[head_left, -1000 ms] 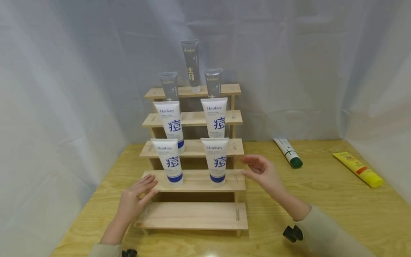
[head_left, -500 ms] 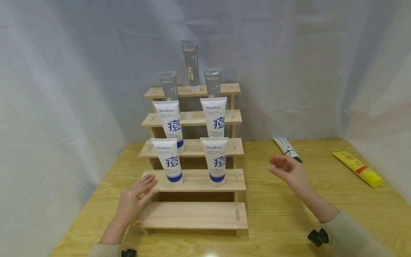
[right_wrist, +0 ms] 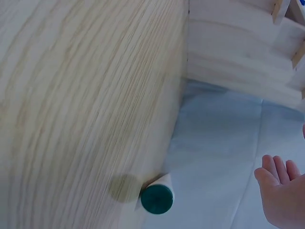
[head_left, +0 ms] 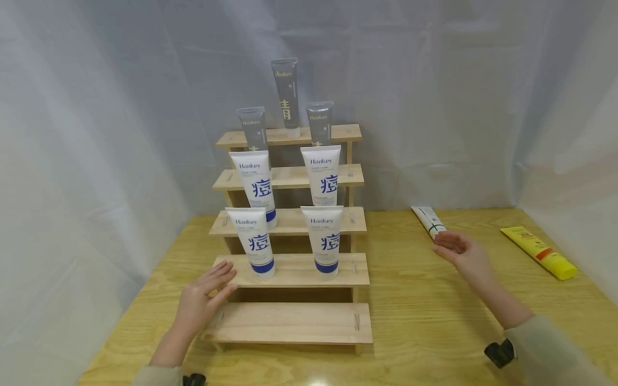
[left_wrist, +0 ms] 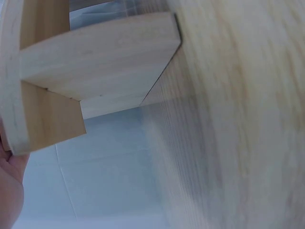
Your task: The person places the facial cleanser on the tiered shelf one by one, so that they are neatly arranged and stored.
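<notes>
My left hand [head_left: 200, 300] rests with extended fingers at the left end of a step of the tiered wooden stand [head_left: 289, 321]. In the left wrist view, a bit of that hand [left_wrist: 10, 183] shows beside the stand's side. My right hand [head_left: 468, 260], fingers loosely bent and holding nothing, overlaps the capped end of a white tube [head_left: 427, 219] lying on the table. The right wrist view shows this tube's green cap [right_wrist: 157, 199], apart from the right hand [right_wrist: 286, 193]. Two white tubes with blue lettering [head_left: 253, 241] stand upright on the step by my left hand.
Two more white tubes [head_left: 322, 174] and several grey tubes [head_left: 287, 96] stand on the higher steps. A yellow tube [head_left: 538, 252] lies at the table's right. Pale sheeting [head_left: 434, 107] hangs behind and at both sides of the table [head_left: 410, 321].
My right hand has moved away from the stand's right side, rightward across the table to the green-capped tube. The left hand and the tubes have stayed in place.
</notes>
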Demonstrator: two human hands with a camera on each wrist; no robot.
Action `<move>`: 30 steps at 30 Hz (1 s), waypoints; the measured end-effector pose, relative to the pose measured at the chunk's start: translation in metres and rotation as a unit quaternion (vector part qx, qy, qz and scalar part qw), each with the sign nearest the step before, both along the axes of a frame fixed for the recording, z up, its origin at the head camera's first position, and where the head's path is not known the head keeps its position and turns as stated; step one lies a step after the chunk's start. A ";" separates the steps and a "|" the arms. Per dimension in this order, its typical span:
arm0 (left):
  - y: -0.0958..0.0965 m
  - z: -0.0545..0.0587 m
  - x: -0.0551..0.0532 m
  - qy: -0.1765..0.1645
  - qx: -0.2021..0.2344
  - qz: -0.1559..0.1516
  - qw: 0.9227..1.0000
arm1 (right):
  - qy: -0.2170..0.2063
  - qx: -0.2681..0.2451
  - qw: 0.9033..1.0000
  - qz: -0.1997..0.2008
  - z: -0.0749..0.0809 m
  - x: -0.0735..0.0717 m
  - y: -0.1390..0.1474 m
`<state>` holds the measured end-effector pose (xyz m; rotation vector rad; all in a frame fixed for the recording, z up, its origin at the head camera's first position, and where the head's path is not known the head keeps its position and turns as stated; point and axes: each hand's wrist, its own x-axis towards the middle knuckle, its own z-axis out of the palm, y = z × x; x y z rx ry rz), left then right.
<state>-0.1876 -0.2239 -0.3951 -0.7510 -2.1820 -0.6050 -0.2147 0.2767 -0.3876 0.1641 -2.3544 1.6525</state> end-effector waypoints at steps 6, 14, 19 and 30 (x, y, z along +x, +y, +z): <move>-0.001 0.000 -0.001 -0.001 0.002 -0.001 1.000 | -0.025 0.001 0.999 -0.022 -0.006 -0.010 0.016; -0.002 -0.001 -0.002 0.001 -0.001 0.000 1.000 | -0.056 0.054 0.995 -0.063 0.006 -0.013 0.024; -0.003 -0.003 -0.001 -0.004 -0.002 0.004 1.000 | -0.081 0.060 0.992 -0.081 0.004 -0.026 0.031; -0.002 -0.003 0.000 -0.009 -0.006 0.007 1.000 | -0.113 0.074 0.985 -0.107 -0.005 -0.054 0.041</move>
